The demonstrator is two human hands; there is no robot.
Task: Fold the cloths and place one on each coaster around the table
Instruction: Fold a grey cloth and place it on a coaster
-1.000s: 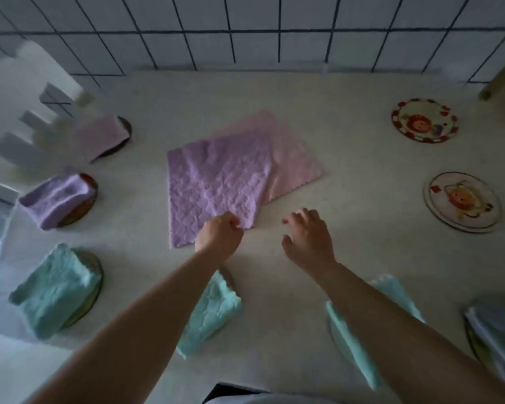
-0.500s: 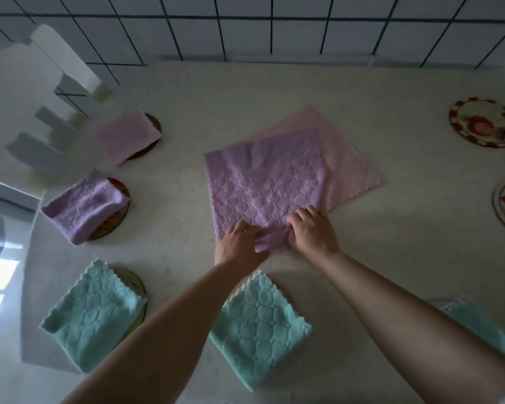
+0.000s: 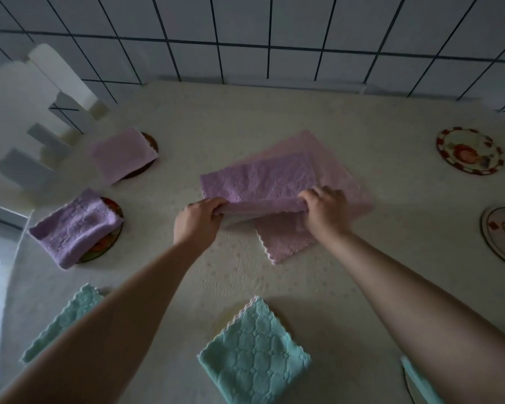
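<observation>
Roughly midway: both hands, left hand (image 3: pixel 197 225) and right hand (image 3: pixel 325 211), pinch the purple cloth (image 3: pixel 260 182) mid-fold; beyond the right grip, two coasters (image 3: pixel 469 150) lie bare.

Head camera looks steeply down, close over table (image 3: pixel 274 118).

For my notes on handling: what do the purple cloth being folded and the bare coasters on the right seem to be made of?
Purple cloth: looks like soft plush microfibre; embossed quilted pattern, scalloped edge, bends limply between both hands. Bare coasters: rigid flat discs with printed pictures, perhaps ceramic or coated board; the view cannot settle it.
</observation>
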